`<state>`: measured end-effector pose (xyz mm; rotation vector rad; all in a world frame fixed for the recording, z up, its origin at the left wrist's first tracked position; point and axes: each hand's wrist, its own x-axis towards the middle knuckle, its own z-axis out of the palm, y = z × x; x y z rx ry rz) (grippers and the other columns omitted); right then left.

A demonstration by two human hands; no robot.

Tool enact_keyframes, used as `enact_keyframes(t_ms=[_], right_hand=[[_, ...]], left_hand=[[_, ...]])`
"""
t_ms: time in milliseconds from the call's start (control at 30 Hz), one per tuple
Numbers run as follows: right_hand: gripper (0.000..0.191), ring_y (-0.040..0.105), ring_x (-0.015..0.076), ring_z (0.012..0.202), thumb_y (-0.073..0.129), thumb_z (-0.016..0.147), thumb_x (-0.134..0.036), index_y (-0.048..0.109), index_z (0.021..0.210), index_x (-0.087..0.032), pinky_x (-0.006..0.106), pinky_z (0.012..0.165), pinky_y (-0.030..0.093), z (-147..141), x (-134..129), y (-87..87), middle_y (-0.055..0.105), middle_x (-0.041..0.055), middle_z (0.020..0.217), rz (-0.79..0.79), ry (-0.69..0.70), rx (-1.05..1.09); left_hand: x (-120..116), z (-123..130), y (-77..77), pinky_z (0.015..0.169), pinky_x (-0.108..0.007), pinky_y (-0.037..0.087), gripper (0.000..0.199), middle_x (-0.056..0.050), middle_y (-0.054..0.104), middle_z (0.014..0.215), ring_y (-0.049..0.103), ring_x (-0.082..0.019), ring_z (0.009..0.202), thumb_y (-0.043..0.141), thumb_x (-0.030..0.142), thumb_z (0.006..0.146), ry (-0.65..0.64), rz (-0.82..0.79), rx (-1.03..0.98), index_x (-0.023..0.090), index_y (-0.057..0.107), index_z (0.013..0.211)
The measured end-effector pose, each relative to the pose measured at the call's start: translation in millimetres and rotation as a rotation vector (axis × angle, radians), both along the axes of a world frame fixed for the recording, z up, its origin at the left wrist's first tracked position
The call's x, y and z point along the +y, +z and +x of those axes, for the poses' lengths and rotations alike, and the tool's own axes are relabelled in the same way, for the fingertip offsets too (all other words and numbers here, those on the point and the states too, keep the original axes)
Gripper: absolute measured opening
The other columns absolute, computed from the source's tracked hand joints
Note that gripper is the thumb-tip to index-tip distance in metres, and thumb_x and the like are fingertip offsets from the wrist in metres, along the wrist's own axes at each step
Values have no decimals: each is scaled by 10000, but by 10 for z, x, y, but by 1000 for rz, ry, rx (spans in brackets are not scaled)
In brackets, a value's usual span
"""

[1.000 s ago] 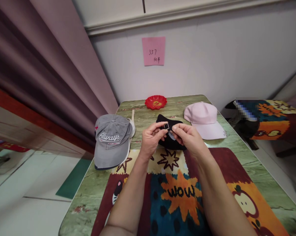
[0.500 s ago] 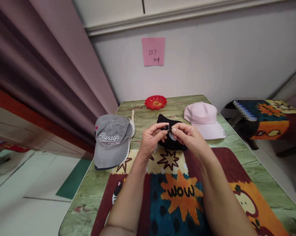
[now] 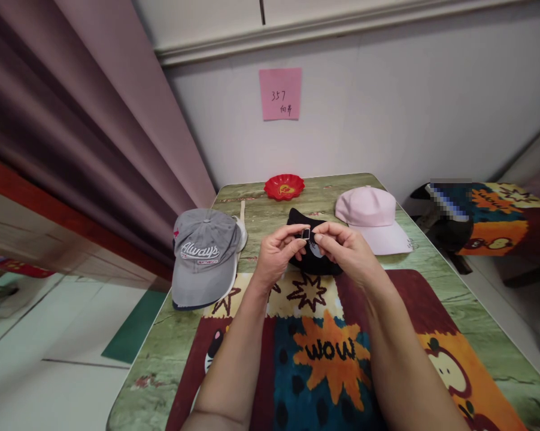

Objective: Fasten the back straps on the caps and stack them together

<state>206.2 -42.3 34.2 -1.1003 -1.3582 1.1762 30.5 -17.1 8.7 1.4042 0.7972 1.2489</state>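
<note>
Over the middle of the table, my left hand (image 3: 279,251) pinches a small metal buckle (image 3: 305,233) between thumb and fingertips. My right hand (image 3: 342,244) is closed just to the right of the buckle, its thumb and index finger pressed together; what they hold is too small to make out. Behind and below both hands lies a black cap (image 3: 326,263), partly hidden by the fingers. A grey cap (image 3: 206,245) with "Always" lettering rests at the left, and a pale pink cap (image 3: 372,209) sits at the right.
A red scalloped dish (image 3: 284,187) stands near the table's back edge. White headwear with a pale strap (image 3: 242,211) is partly behind the grey cap. A colourful mat (image 3: 328,359) covers the front of the table (image 3: 148,359). The wall carries a pink note (image 3: 280,94).
The buckle has tilted slightly and shifted a little to the right between my fingertips. Both hands stay in nearly the same place.
</note>
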Motion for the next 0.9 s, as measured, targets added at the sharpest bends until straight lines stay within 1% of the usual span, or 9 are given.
enact_keyframes(t_ms=[167,333,433,500,567,633,700,800,900], right_hand=[[264,435,104,545,656,877,-441,698,911,-182,242,530,339,26,-4,-3,537,-35,616,41,-4,-52],[270,450,106,555,658,873,-449,684,880,-180,240,524,356,1,0,6,566,-23,643,48,-20,-56],[296,453,104,549,663,867,-471,666,855,-175,238,515,357,-30,5,-2,579,-16,648,38,-29,-37],[318,454,102,540,675,859,-489,663,896,-174,235,508,351,-47,4,-9,585,-19,649,30,-48,-9],[339,463,100,537,682,860,-505,653,944,-178,230,507,349,-58,2,-15,596,-22,657,28,-65,16],[349,473,98,537,674,871,-522,641,948,-183,227,513,356,-62,4,-19,609,-21,667,32,-67,25],[361,483,99,538,666,876,-543,633,908,-185,228,515,363,-63,9,-23,619,-14,671,38,-66,20],[368,512,111,554,661,880,-557,635,873,-190,235,519,377,-62,15,-25,631,-3,679,66,-82,-5],[334,566,131,607,648,904,-527,647,875,-194,249,559,418,-53,3,-13,655,12,716,127,-79,-43]], left_hand=[[4,-23,-13,566,-225,499,330,-3,677,671,589,-110,559,744,356,858,-38,16,46,194,747,1145],[1,-26,12,575,-221,509,333,-4,670,687,600,-109,574,750,363,852,-61,29,80,184,747,1133],[-1,-26,33,579,-218,520,317,1,656,684,605,-105,573,747,354,850,-40,53,117,174,747,1111],[-1,-32,43,577,-218,528,307,3,645,695,605,-103,573,745,345,846,-11,75,138,172,744,1099],[-2,-39,50,566,-211,529,327,-5,654,759,603,-96,579,749,334,837,6,79,147,176,725,1122],[-9,-41,57,549,-195,520,371,-17,669,867,606,-86,598,765,331,819,20,62,120,192,679,1152],[-25,-37,71,539,-177,505,366,-6,661,889,599,-76,605,786,338,799,35,46,80,201,635,1103],[-62,-27,120,564,-176,496,288,3,641,827,585,-79,625,796,363,794,22,52,87,188,611,929],[-105,-19,197,577,-199,498,278,-49,671,947,599,-90,659,746,423,842,12,69,120,165,640,832]])
